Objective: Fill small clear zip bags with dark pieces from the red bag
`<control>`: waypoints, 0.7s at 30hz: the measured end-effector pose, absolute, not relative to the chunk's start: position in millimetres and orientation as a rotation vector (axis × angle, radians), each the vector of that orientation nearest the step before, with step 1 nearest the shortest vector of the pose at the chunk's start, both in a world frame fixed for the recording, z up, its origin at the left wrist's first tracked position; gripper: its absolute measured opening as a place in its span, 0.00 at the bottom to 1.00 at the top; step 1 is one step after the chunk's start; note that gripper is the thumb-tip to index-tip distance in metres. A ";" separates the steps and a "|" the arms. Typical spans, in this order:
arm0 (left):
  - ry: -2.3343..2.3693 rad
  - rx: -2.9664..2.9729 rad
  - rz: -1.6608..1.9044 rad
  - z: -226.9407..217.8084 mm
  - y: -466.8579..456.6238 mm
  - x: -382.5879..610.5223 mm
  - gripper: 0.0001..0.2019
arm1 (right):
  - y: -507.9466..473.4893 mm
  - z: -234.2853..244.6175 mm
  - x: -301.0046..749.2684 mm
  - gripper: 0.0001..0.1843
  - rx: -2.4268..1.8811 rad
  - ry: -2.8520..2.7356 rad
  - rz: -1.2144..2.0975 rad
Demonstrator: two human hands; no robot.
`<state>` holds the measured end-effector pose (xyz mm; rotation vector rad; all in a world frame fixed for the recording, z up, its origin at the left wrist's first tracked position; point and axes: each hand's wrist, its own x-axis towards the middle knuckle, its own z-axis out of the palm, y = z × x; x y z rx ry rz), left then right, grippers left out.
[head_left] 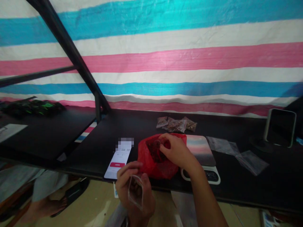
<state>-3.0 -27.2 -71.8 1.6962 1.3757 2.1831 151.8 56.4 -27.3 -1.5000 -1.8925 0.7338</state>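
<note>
My left hand (pixel 136 189) is closed around a small clear plastic bag (pixel 135 190) with some brown bits inside, held below the table's front edge. My right hand (pixel 175 150) reaches into a red plastic bag (pixel 151 167) on the black table (pixel 132 126), its fingers pinched on something I cannot make out. The red bag holds dark brownish pieces. Just right of it lies a small digital scale (pixel 201 149).
A phone (pixel 119 159) with a timer screen lies left of the red bag. Several filled small bags (pixel 176 124) sit at the back. Empty clear bags (pixel 236 153) lie to the right, near a propped phone (pixel 280 127). A person's foot in a sandal (pixel 47 206) shows lower left.
</note>
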 end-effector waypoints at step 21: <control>1.508 0.907 1.812 -84.7 -2.5 -4.2 0.06 | 46.2 -41.6 115.3 0.14 -1.561 -2.103 0.593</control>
